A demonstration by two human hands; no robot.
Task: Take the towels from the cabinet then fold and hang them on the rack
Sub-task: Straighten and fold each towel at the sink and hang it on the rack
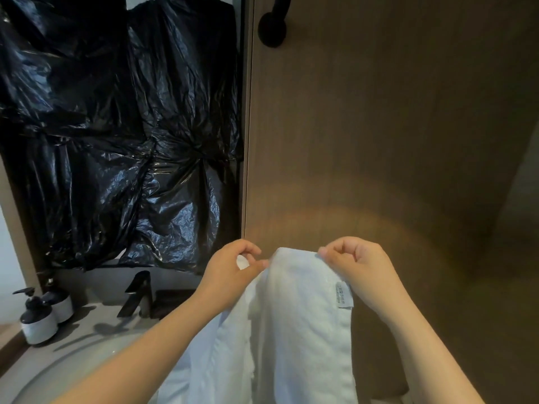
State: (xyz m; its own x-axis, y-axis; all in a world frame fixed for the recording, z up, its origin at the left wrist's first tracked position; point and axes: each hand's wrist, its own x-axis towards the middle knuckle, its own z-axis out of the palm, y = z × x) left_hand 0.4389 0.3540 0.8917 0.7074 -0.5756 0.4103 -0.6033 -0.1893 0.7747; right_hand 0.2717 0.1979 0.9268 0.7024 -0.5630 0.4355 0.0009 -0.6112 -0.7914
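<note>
Holding the towel (300, 330) up to fold
At 6 o'clock, left hand (230, 271) and right hand (360, 268) pinch its top edge so it hangs straight.

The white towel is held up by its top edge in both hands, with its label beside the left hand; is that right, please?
Not quite: in the head view the label sits beside the right hand, not the left hand. Both hands do hold the white towel up by its top edge.
</note>
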